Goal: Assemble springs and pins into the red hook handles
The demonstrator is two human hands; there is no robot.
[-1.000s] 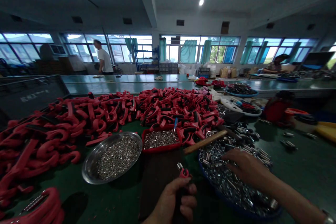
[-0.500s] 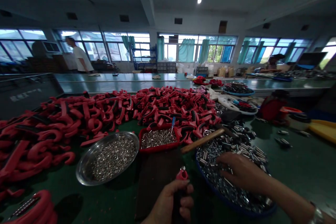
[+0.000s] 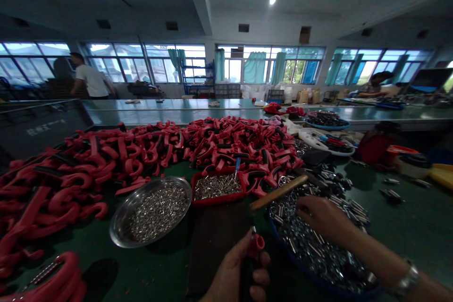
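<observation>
My left hand [image 3: 238,273] is closed round a red and black handle part [image 3: 254,247], holding it upright above a dark wooden board [image 3: 215,240]. My right hand [image 3: 320,217] reaches into a blue basin [image 3: 283,240] full of small metal springs, fingers curled down among them; whether it grips one is hidden. A wooden hammer handle [image 3: 278,192] lies across the basin's far rim.
A steel bowl [image 3: 150,211] of small metal pieces and a red tray [image 3: 216,187] of pins sit ahead. A large heap of red handles [image 3: 148,155] covers the green table. Another person [image 3: 88,80] stands far left by the windows; another sits far right.
My left hand has tilted the red part slightly right. My right hand has shifted a little within the basin of springs. The distant person has walked further left.
</observation>
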